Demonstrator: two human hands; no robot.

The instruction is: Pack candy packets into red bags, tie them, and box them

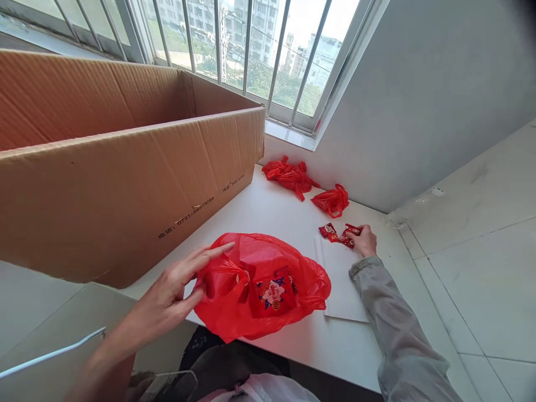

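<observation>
A creased grey sleeve [391, 321] ends in a gathered cuff [365, 267] at the bare right hand [365, 241]; the left hand [172, 290] is bare; a pale top [268, 389] shows near.

Carton [138, 195] on table [268, 215], left to upper left of frame; window [259, 56] behind it, top centre; big bag [247, 329] lower centre, at table's near edge, packet [274, 293] in it; left hand [167, 293] at its left side; bag pile [288, 174] just right of centre, by wall [419, 111]; small bag [333, 199] right of pile; loose packets [329, 230] before small bag, right hand [364, 242] at them; flat panel [341, 285] right of big bag.
</observation>
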